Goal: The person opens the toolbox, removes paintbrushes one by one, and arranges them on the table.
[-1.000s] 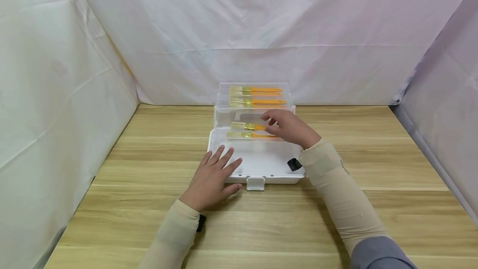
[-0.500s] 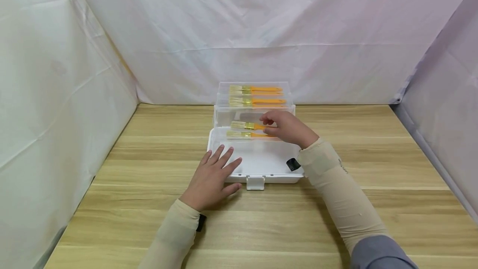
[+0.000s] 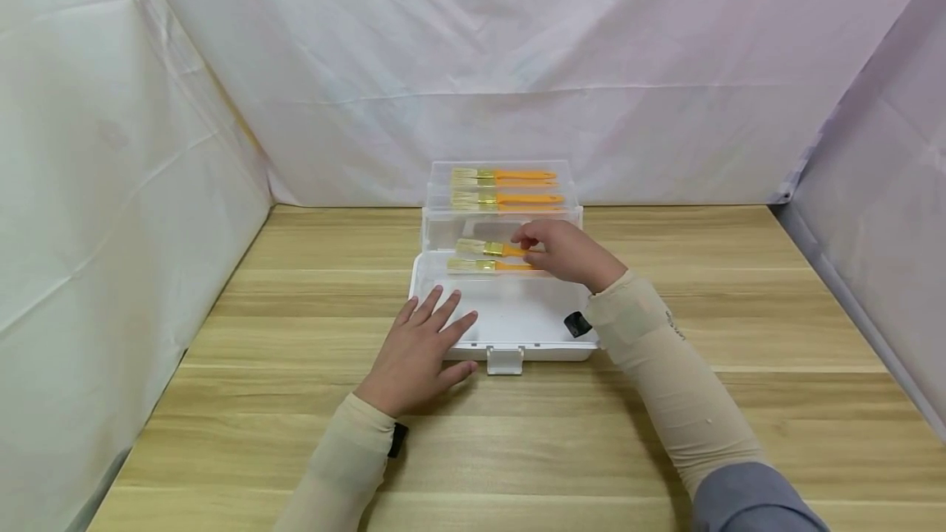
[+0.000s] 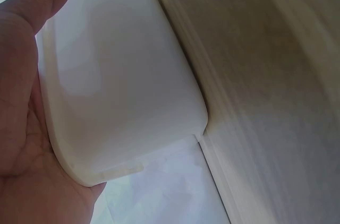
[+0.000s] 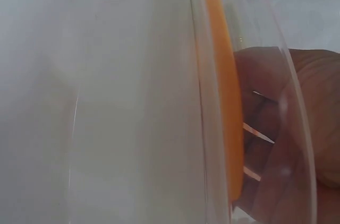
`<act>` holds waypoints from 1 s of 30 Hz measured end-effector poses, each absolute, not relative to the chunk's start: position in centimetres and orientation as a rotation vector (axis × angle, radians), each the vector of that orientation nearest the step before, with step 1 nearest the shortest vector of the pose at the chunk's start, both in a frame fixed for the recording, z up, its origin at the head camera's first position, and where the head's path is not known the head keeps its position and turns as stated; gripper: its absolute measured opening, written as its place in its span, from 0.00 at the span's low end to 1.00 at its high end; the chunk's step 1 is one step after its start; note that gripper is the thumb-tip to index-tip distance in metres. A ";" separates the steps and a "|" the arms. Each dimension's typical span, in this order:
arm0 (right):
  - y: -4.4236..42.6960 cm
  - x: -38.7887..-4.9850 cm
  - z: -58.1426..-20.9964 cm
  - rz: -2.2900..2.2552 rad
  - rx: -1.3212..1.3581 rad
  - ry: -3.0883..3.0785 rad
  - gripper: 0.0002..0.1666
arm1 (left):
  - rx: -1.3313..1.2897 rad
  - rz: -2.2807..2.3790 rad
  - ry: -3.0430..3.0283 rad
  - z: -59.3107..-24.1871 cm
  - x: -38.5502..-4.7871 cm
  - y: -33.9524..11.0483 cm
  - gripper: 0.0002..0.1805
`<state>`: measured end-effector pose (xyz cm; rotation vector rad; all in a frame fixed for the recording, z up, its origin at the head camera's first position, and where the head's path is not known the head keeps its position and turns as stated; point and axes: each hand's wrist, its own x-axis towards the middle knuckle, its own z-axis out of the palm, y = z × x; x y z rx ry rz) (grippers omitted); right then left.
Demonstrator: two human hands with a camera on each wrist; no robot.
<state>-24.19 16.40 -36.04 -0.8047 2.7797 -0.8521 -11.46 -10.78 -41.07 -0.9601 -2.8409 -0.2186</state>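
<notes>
The left hand, fingers spread, rests at the seven-o'clock corner of an open, tiered white-and-clear plastic case; at three o'clock, the right hand pinches an orange-handled, pale-bristled flat brush inside it.

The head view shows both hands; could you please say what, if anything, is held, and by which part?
The right hand appears to pinch the slanted brush by its orange handle; the left hand rests on the box, fingers spread.
</notes>
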 end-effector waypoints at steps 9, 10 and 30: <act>16.6 -24.0 -36.4 -0.920 -0.841 2.785 0.16 | -0.964 -0.220 -2.836 -41.0 -11.4 -10.8 0.36; 16.6 -24.0 -36.4 -0.925 -0.841 2.789 0.15 | -0.964 -0.219 -2.836 -41.0 -11.4 -10.8 0.36; 18.1 -23.8 -36.2 -1.163 -0.738 2.782 0.14 | -0.963 -0.208 -2.815 -40.7 -11.4 -10.7 0.36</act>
